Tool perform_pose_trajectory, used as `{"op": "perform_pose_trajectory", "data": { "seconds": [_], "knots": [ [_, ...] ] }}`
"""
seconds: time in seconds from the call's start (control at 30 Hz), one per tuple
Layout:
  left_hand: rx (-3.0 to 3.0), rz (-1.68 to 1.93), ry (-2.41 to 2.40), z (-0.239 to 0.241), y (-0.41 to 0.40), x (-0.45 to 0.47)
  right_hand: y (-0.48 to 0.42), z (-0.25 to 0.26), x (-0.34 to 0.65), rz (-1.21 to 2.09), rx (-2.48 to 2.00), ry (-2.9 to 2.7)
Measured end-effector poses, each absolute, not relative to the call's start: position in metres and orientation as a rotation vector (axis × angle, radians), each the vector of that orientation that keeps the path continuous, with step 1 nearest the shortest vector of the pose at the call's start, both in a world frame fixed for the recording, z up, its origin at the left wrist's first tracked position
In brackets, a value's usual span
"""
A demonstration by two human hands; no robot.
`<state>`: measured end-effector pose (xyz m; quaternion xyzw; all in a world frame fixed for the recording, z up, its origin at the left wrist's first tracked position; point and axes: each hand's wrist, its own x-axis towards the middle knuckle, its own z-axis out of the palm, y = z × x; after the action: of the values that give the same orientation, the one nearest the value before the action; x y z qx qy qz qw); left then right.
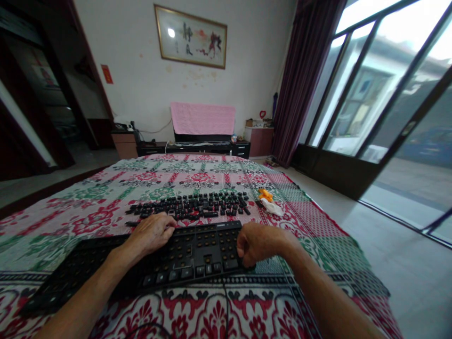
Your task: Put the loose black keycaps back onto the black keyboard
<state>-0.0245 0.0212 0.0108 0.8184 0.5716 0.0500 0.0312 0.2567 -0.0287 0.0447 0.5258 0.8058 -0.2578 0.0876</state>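
A black keyboard (183,248) lies across the tablecloth in front of me, most keycaps off and rows of small posts exposed. Along its near edge several keycaps (173,274) are in place. My left hand (153,230) rests at its back edge with fingers curled in; my forearm hides part of the board. At the right end, by the number pad, my right hand (259,242) is closed, its fingertips curled down at the keyboard's edge. Whatever it pinches is hidden. Just beyond the board, many loose black keycaps (190,203) are spread in rows.
A patterned tablecloth (201,178) covers the table. Right of the keycaps lie an orange crumpled item (265,194) and a white crumpled one (271,207). A dark cable (226,306) runs toward me. Farther off stand a low black cabinet (240,149) and glass doors (356,94).
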Motion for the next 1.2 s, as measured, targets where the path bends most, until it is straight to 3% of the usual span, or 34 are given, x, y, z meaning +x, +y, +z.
{"op": "perform_pose_trajectory", "data": {
  "seconds": [0.4, 0.67, 1.03, 1.2],
  "knots": [
    [2.513, 0.134, 1.762, 0.009, 0.022, -0.024, -0.022, 0.040, 0.263, -1.167, 1.576, 2.290],
    [2.548, 0.128, 1.770, 0.006, 0.022, -0.025, -0.022, 0.043, 0.260, -1.158, 1.578, 2.207],
    [2.553, 0.119, 1.773, 0.007, 0.021, -0.023, -0.028, 0.047, 0.247, -0.861, 1.559, 2.288],
    [2.559, 0.125, 1.763, 0.005, 0.022, -0.023, -0.016, 0.044, 0.274, -1.119, 1.511, 2.330]
  ]
}}
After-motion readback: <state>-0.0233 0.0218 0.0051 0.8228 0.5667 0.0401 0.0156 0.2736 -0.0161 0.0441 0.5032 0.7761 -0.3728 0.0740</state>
